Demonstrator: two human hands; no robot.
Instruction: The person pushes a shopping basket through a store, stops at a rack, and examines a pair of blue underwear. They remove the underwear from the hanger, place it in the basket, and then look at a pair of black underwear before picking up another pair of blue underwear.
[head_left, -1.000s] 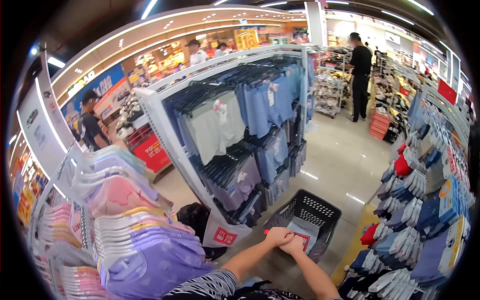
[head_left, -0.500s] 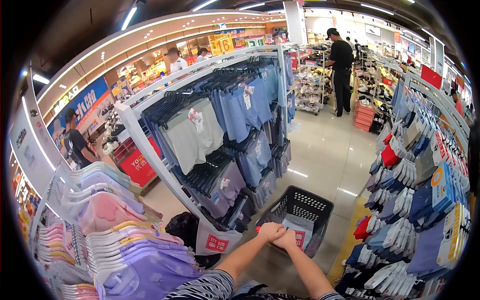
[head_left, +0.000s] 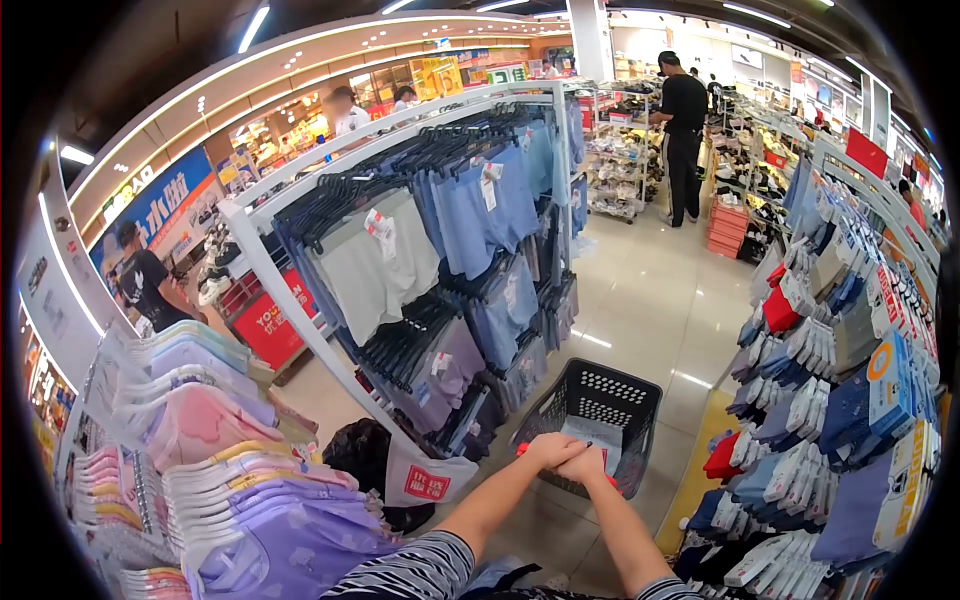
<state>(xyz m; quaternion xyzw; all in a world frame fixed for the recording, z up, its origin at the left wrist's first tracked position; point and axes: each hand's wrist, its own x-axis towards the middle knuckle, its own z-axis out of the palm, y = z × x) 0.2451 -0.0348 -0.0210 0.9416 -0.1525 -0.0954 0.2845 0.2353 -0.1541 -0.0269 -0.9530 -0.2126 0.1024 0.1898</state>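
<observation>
Both my hands are closed in front of me at the near rim of a black plastic shopping basket [head_left: 636,400] with perforated sides. My left hand [head_left: 549,452] lies over a red handle [head_left: 613,487], whose ends show on either side of my hands. My right hand [head_left: 581,463] is on the same handle, touching the left, with fingers overlapping; the grip itself is partly hidden. Inside the basket lies a pale plastic-wrapped packet [head_left: 592,431], partly covered by my hands.
Ahead on the left stands a white rack [head_left: 330,345] of hanging shorts. Purple and pink tops [head_left: 290,540] hang nearer left, beside a white bag [head_left: 428,482]. Packaged garments [head_left: 790,400] line the right. A tiled aisle [head_left: 640,290] leads to a person in black [head_left: 684,130] at shoe shelves.
My hands have shifted slightly on the handle, and more of its right end shows. The basket sits a little higher in view. The person at far left has changed posture.
</observation>
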